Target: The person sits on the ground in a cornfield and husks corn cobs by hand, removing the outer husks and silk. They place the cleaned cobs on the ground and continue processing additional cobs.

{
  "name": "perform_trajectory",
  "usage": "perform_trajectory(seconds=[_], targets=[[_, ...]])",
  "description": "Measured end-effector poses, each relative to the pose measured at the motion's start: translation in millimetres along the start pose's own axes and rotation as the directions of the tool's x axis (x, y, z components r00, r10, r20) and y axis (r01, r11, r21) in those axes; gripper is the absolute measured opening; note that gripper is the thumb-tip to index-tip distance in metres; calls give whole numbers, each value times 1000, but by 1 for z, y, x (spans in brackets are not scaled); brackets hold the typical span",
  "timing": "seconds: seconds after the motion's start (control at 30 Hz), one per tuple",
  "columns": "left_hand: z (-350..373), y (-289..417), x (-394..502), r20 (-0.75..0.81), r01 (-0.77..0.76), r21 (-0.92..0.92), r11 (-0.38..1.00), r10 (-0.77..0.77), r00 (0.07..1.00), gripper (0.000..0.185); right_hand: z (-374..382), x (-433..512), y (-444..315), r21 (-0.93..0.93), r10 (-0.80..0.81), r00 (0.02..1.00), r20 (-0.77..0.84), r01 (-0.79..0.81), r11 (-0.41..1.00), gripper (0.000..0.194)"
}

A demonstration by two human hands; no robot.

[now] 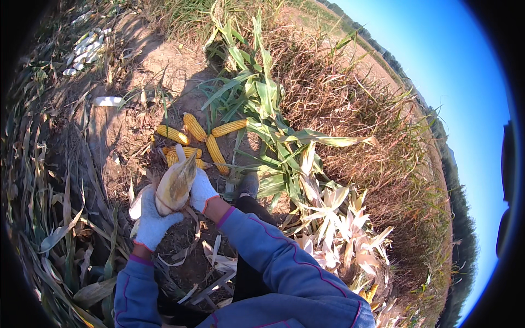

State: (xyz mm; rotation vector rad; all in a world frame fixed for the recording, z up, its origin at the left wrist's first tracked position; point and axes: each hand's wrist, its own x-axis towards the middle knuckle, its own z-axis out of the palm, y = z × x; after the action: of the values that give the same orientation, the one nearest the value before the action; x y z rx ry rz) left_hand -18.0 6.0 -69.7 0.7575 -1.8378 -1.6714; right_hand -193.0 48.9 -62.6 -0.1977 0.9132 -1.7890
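Observation:
An ear of corn in its dry husk (175,189) is held in front of me, its husk tip pointing up and right. My left hand (152,224), in a white knit glove, cups it from the lower left with the thumb along its base. My right hand (202,190), gloved too, grips it from the right; its fingers are mostly hidden behind the husk. A pale narrow piece (180,152) sticks out beyond the ear; what it is I cannot tell. Just past my hands, several bare yellow cobs (214,151) lie on the soil.
Green corn stalks (266,94) lie to the right, above a heap of stripped husks (340,229). Dry stalks (57,229) cover the left. A pale husked ear (108,101) and a pile of such ears (88,49) lie farther off. My shoe (248,183) stands by the cobs.

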Motion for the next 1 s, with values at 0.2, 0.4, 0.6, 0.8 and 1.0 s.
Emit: perform_trajectory(seconds=[0.2,0.4,0.6,0.8,1.0], targets=[[21,30,4,-247,-35,-64,997,18,969,99,7,-10,12,128,179,977,116,-193,973,28],[3,38,4,-402,-35,-297,954,-92,911,78,20,-23,6,275,156,939,306,-244,930,31],[1,52,3,-276,196,89,977,-165,947,74,11,-26,10,197,261,946,193,-298,934,36],[-5,53,9,-265,-102,-496,862,-39,963,44,15,-32,-3,196,311,912,269,-368,909,36],[-26,22,11,-405,-74,-589,805,-215,889,31,11,-43,9,-445,-22,969,245,132,886,37]])
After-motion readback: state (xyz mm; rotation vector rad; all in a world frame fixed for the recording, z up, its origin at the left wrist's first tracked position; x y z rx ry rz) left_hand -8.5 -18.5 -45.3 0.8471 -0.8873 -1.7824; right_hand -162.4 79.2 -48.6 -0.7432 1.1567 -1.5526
